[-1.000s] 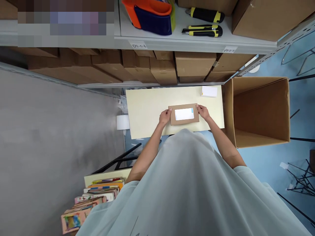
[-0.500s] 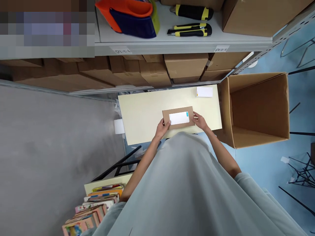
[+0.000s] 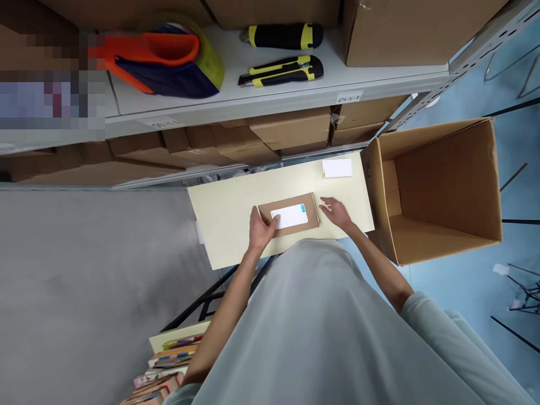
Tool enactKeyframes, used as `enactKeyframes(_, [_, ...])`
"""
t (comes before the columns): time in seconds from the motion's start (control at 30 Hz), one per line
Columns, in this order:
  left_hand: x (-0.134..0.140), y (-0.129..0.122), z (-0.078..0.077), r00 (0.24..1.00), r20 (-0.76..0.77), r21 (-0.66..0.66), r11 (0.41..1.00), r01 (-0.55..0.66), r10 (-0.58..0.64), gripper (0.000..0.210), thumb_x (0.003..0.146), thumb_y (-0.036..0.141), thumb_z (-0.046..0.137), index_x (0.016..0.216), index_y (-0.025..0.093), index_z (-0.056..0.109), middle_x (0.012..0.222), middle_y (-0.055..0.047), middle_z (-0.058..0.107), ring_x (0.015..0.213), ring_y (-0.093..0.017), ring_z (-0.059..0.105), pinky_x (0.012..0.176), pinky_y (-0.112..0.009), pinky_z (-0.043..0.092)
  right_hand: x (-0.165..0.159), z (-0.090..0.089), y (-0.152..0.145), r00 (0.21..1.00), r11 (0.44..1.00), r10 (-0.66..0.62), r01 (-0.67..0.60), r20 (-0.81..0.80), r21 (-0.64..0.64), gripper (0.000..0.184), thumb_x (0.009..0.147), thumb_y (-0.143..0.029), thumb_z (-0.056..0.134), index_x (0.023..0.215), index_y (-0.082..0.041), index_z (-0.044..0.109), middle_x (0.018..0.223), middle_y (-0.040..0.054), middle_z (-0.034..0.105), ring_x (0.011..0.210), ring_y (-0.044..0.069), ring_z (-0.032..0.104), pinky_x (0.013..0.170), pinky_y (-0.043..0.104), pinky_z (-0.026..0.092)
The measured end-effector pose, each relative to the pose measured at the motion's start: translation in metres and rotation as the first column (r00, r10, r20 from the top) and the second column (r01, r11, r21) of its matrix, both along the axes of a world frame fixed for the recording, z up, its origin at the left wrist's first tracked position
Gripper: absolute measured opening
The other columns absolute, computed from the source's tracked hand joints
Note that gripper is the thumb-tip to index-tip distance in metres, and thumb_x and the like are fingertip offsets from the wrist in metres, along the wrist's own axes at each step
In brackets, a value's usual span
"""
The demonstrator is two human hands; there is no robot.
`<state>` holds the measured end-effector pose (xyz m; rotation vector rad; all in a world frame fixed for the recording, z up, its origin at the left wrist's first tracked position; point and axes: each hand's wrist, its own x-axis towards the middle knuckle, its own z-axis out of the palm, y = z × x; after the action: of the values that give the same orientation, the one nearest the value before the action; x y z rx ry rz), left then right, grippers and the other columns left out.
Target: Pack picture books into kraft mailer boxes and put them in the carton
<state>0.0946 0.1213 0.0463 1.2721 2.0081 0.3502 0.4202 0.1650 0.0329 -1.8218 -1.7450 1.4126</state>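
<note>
A flat brown cardboard box (image 3: 288, 230) with a white label (image 3: 291, 215) on its top lies on the cream table (image 3: 223, 214). My left hand (image 3: 260, 229) grips the box's left end, its thumb on top over the label's edge. Just off the right end of the box, my right hand (image 3: 336, 212) hovers with fingers apart and nothing in them. A small white box or stack of labels (image 3: 337, 167) sits near the table's far right corner.
To the right stands a large open cardboard carton (image 3: 447, 180). Behind the table, a shelf (image 3: 253, 104) holds box cutters (image 3: 282, 70), an orange-and-blue tape dispenser (image 3: 169, 67) and several cartons. Stacked books (image 3: 172, 360) sit at lower left.
My right hand has let go of the box's right end and moved away from it. My left hand has shifted further over the left end. The camera view has turned slightly.
</note>
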Motion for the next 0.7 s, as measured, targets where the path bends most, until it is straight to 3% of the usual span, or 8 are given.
enactKeyframes(0.1, [0.029, 0.033, 0.013, 0.981, -0.088, 0.171, 0.967, 0.187, -0.174, 0.091, 0.099, 0.062, 0.067, 0.170, 0.012, 0.039, 0.180, -0.025, 0.035, 0.171, -0.039, 0.029, 0.139, -0.059, 0.030, 0.041, 0.008, 0.036, 0.978, 0.985, 0.000, -0.036, 0.210, 0.167, 0.040, 0.110, -0.029, 0.055, 0.144, -0.017, 0.073, 0.149, 0.0174, 0.071, 0.136, 0.032, 0.070, 0.119, 0.049, 0.058])
enactKeyframes(0.2, [0.076, 0.080, 0.019, 0.877, -0.102, 0.220, 0.849, 0.480, -0.469, 0.071, 0.105, 0.052, 0.062, 0.166, 0.016, 0.049, 0.179, -0.018, 0.041, 0.171, -0.035, 0.031, 0.141, -0.055, 0.028, 0.073, 0.011, 0.079, 0.936, 0.973, 0.042, -0.118, 0.350, 0.198, 0.041, 0.110, -0.025, 0.053, 0.145, -0.014, 0.072, 0.154, 0.0189, 0.068, 0.141, 0.033, 0.065, 0.122, 0.050, 0.055])
enactKeyframes(0.33, [0.144, 0.143, 0.004, 0.720, -0.107, 0.144, 0.706, 0.694, -0.686, 0.060, 0.104, 0.029, 0.059, 0.162, 0.012, 0.055, 0.178, -0.017, 0.044, 0.169, -0.032, 0.037, 0.141, -0.050, 0.031, 0.075, 0.004, 0.121, 0.895, 0.954, 0.199, -0.271, 0.400, 0.130, 0.038, 0.107, -0.018, 0.059, 0.142, -0.013, 0.073, 0.160, 0.0183, 0.063, 0.149, 0.033, 0.058, 0.125, 0.049, 0.051])
enactKeyframes(0.43, [0.182, 0.175, -0.016, 0.659, -0.104, 0.050, 0.658, 0.751, -0.745, 0.061, 0.099, 0.012, 0.056, 0.160, 0.010, 0.058, 0.177, -0.018, 0.044, 0.168, -0.036, 0.036, 0.137, -0.055, 0.034, 0.056, -0.008, 0.136, 0.877, 0.927, 0.304, -0.362, 0.372, 0.095, 0.037, 0.106, -0.016, 0.062, 0.140, -0.011, 0.074, 0.160, 0.0199, 0.062, 0.148, 0.034, 0.057, 0.127, 0.049, 0.050])
enactKeyframes(0.5, [0.196, 0.186, -0.029, 0.660, -0.087, 0.022, 0.661, 0.750, -0.747, 0.062, 0.096, 0.006, 0.051, 0.157, 0.011, 0.062, 0.173, -0.020, 0.050, 0.164, -0.038, 0.041, 0.134, -0.060, 0.037, 0.044, -0.018, 0.139, 0.868, 0.915, 0.342, -0.394, 0.361, 0.081, 0.038, 0.105, -0.014, 0.063, 0.142, -0.012, 0.074, 0.157, 0.0198, 0.064, 0.145, 0.034, 0.059, 0.123, 0.048, 0.052])
enactKeyframes(0.6, [0.202, 0.193, -0.042, 0.686, -0.070, 0.022, 0.686, 0.727, -0.724, 0.056, 0.097, 0.004, 0.048, 0.146, 0.015, 0.073, 0.164, -0.020, 0.060, 0.154, -0.040, 0.051, 0.130, -0.062, 0.040, 0.035, -0.030, 0.138, 0.865, 0.915, 0.336, -0.394, 0.372, 0.089, 0.039, 0.105, -0.011, 0.060, 0.140, -0.016, 0.075, 0.150, 0.0177, 0.068, 0.142, 0.032, 0.058, 0.117, 0.045, 0.058])
enactKeyframes(0.7, [0.196, 0.196, -0.048, 0.674, -0.073, 0.020, 0.675, 0.738, -0.735, 0.043, 0.099, 0.009, 0.051, 0.126, 0.019, 0.083, 0.162, -0.016, 0.062, 0.148, -0.040, 0.054, 0.127, -0.059, 0.043, 0.036, -0.035, 0.135, 0.874, 0.918, 0.310, -0.378, 0.375, 0.122, 0.035, 0.106, -0.014, 0.061, 0.137, -0.016, 0.077, 0.150, 0.0174, 0.067, 0.142, 0.032, 0.056, 0.116, 0.045, 0.059])
